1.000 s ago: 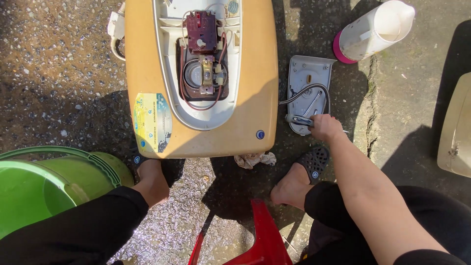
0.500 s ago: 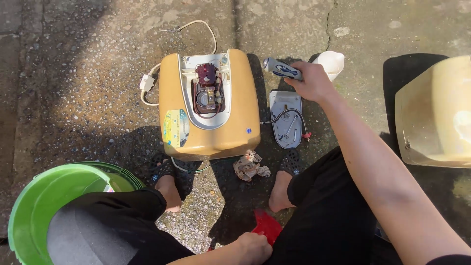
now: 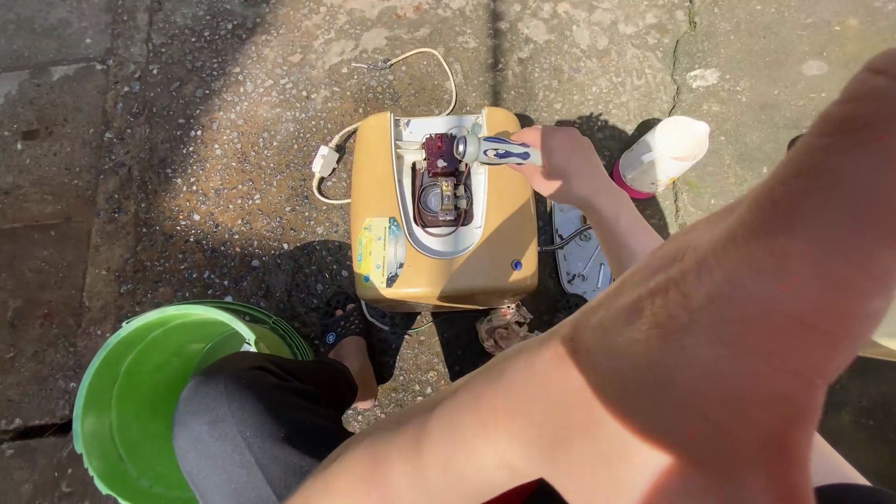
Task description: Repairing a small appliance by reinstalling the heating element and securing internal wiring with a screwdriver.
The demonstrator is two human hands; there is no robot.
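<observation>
Head view: right hand (image 3: 567,166), tool (image 3: 499,150) now over heater (image 3: 443,219).

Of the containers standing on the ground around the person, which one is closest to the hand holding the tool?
The white cup with the pink base, lying tipped just beyond the right hand. The green bucket sits far off, beside the person's knee.

Mustard-yellow appliance housing (image 3: 485,252), green bucket (image 3: 121,411), blue-and-white tool (image 3: 499,150), grey speckled pavement (image 3: 187,140)

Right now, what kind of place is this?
Probably an outdoor yard or pavement in sun: cracked concrete ground, a green basin, and a tan appliance casing opened on the ground, the right hand holding a tool over it.
</observation>
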